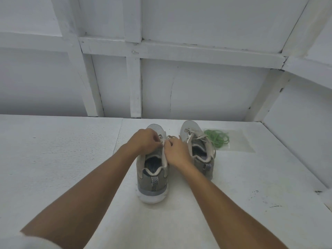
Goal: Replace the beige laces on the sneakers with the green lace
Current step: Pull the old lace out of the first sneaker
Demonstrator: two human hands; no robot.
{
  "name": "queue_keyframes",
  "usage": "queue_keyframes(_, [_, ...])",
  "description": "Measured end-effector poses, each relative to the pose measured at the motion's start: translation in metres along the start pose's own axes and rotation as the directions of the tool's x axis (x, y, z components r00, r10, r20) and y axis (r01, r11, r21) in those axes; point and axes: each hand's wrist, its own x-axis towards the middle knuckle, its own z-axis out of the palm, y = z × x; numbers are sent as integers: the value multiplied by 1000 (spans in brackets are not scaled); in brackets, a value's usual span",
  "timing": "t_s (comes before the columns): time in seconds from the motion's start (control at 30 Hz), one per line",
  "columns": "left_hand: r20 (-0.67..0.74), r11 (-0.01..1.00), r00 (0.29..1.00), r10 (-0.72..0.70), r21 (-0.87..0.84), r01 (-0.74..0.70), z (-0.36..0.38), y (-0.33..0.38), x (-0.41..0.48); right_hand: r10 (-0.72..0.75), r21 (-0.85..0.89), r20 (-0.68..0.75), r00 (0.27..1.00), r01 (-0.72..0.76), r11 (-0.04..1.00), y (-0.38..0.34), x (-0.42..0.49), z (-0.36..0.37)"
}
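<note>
Head view: white table (53, 159), two grey sneakers side by side, heels toward camera. Left sneaker (152, 184) sits closer, right sneaker (203, 155) further back. Left hand (143, 141) and right hand (177, 151) are over the left sneaker, fingers curled, pinching its beige lace (164, 159). Clear bag (239, 141) lies just right of the right sneaker, with the coiled green lace (217, 138) on it, untouched.
</note>
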Motion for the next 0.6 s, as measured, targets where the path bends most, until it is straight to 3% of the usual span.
queue_keyframes(0.13, [-64, 999, 997, -35, -15, 35, -7, -4, 6, 6, 56, -87, 996, -1, 998, 4, -5, 10])
queue_keyframes(0.27, [-173, 918, 937, -304, -315, 240, -22, -28, 10, 24, 68, -114, 993, -16, 998, 7, -6, 16])
queue_keyframes(0.33, [-177, 907, 920, -351, -307, 287, -24, -35, 8, 29, 63, -127, 991, -21, 998, 7, -6, 18])
queue_keyframes(0.4, [-204, 946, 935, -289, -213, 246, -22, -31, 7, 38, 63, -135, 990, -30, 998, 8, -5, 20])
queue_keyframes(0.5, [-240, 977, 967, -82, -209, 31, -20, -12, 4, 32, 82, -145, 989, -20, 996, 9, -5, 22])
queue_keyframes(0.6, [-145, 996, 987, 63, 71, -53, -10, 3, 5, 28, 99, -162, 986, -12, 995, 9, -5, 23])
